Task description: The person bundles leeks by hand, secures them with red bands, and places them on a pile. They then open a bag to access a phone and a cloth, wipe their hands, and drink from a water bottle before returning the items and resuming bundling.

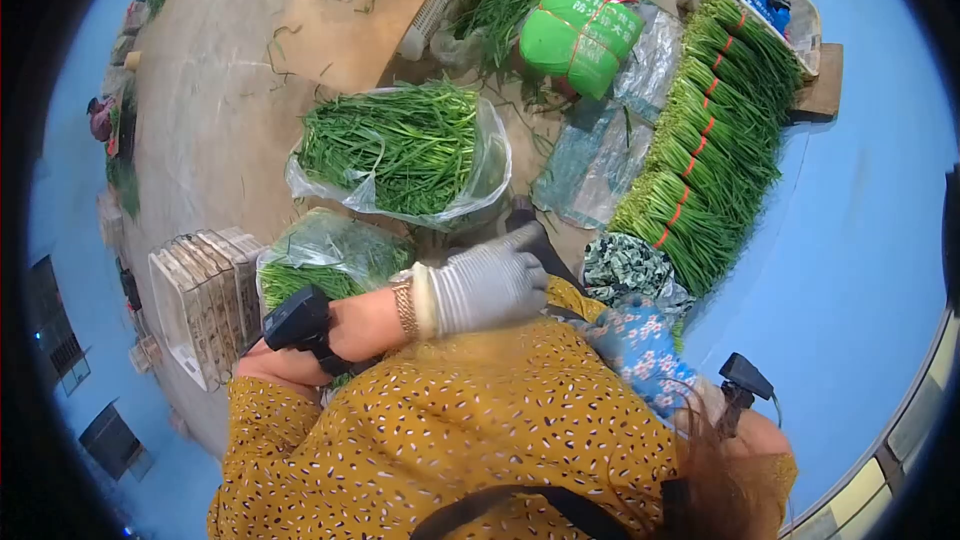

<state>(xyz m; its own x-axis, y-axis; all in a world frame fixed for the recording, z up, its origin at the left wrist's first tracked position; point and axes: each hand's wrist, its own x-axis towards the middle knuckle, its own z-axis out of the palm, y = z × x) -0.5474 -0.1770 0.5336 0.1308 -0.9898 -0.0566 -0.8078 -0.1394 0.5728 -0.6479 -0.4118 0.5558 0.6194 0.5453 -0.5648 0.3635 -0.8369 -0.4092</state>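
My left hand (pixel 490 288), in a grey-white knit glove, is in front of my body, a little blurred. Its fingers are loosely bent and apart, and nothing shows in them. Just beyond it stands a clear plastic bag (pixel 495 175) packed with loose green chives (pixel 395 145). My right hand (pixel 642 340) is at the right side of my lap, covered by blue floral fabric; its fingers cannot be made out. Dark leaf-patterned fabric (pixel 628 265) lies right beside it. Beyond that, a long row of chive bundles (pixel 700 140) is tied with red bands.
A second bag of chives (pixel 335 255) sits under my left forearm, next to a white plastic crate (pixel 205 305). Ahead are a green wrapped pack (pixel 582 35), plastic sheeting (pixel 605 150) and a brown board (pixel 330 30). A white basket (pixel 815 25) stands at the upper right.
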